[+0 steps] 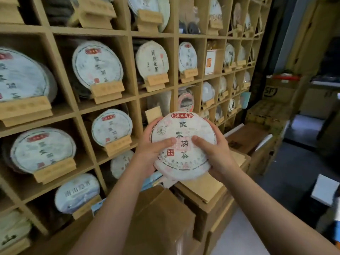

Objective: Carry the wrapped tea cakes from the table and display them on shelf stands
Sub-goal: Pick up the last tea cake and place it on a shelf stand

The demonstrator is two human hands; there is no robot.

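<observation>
**Tea cake held in both hands before the shelf**

I see one wrapped tea cake [184, 146] up in front of me, face toward the camera, printed with a red banner at its 12 o'clock edge and dark characters running down the middle. It is carried in the air, touching nothing but my hands.

My left hand [149, 153] grips the cake at its 9 o'clock side: fingers curl behind the rim, and the thumb lies flat across the paper face, pointing toward the centre. My right hand [215, 153] mirrors it at 3 o'clock, thumb on the face, fingers wrapped round the back edge. The two thumb tips are near each other at the middle of the cake, not touching. So both hands are clasped on the same cake, which sits between them.

Behind it, from 9 to 1 o'clock, stands the wooden shelf [128, 34], its compartments holding other wrapped cakes upright on small wooden stands. One stand [153, 115], at about 11 o'clock from the cake and just behind my left fingers, carries no cake. Below my forearms, at 6 o'clock, sit brown cardboard boxes [161, 218].
</observation>
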